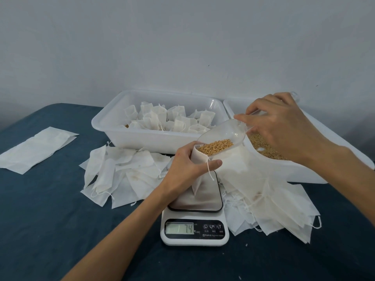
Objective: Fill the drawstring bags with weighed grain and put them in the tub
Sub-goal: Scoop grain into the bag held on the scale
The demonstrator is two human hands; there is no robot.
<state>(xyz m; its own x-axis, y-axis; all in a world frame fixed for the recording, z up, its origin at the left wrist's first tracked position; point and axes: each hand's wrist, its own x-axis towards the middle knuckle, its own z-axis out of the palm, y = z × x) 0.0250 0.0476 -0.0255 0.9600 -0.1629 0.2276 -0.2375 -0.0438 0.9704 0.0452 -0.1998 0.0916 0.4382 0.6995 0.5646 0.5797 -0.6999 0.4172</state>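
Bag (197, 169) gripped by left hand (188, 165); right hand (284, 128) apparently pinches grain-loaded scoop (221, 138).

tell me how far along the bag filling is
Done: a dozen or so filled bags sit in the left tub. In hand: the left hand holds an open bag on the scale while the right hand tips a scoop of grain into it. Left: many empty bags lie in piles either side of the scale.
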